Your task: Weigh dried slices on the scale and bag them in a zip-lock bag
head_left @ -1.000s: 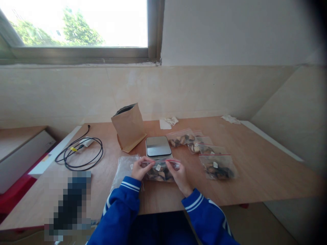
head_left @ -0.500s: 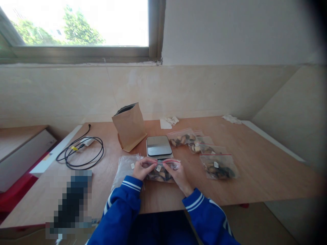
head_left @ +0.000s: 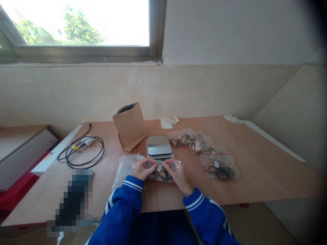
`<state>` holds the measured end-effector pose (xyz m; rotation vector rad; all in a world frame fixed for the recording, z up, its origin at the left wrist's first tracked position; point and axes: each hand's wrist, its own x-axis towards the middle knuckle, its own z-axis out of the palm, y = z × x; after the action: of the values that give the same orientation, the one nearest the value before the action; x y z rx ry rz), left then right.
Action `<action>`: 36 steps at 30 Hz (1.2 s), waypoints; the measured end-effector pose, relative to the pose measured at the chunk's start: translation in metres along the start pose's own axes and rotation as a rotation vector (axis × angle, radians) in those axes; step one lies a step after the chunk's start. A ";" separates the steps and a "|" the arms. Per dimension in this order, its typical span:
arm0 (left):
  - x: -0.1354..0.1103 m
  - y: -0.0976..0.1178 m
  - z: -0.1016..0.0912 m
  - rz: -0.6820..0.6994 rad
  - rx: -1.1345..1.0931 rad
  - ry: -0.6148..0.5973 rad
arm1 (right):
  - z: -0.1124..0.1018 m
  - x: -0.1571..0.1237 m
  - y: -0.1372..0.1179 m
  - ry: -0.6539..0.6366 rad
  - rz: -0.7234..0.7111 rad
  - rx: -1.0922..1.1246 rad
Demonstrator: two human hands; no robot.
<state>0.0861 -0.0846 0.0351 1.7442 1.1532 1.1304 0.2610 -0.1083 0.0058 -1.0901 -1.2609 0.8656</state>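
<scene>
Between my hands lies a clear zip bag (head_left: 160, 176) with brown and dark dried pieces inside and a small white label. My left hand (head_left: 143, 168) pinches its top edge left of the middle. On the other side, my right hand (head_left: 178, 173) pinches the same red-lined edge, thumb and finger together. Just beyond the bag stands a kitchen scale (head_left: 159, 145) with a bare metal plate, its front partly hidden. Flat clear bags (head_left: 123, 170) lie beside my left hand, the top one labelled.
A brown paper pouch (head_left: 130, 127) stands open behind the scale to the left. Several filled zip bags (head_left: 219, 166) lie to the right. A coiled black cable (head_left: 84, 153) and a pixelated dark object (head_left: 73, 200) are at the left; crumpled white paper (head_left: 172, 120) sits at the back.
Both hands keep their pinch on the bag's top edge, with hardly any movement. The whole view has shifted very slightly.
</scene>
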 end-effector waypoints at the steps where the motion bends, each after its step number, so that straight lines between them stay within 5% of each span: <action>1: 0.000 0.000 0.000 0.004 -0.001 -0.008 | 0.000 0.000 0.000 0.006 -0.003 0.004; 14: 0.002 -0.002 -0.002 0.195 0.043 -0.065 | -0.003 0.001 -0.003 -0.070 0.010 0.020; 36: 0.000 -0.006 -0.001 0.074 0.067 -0.041 | -0.001 -0.005 -0.005 -0.052 -0.076 -0.199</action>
<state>0.0836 -0.0825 0.0301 1.8665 1.1219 1.1050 0.2612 -0.1143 0.0089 -1.1743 -1.4462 0.7266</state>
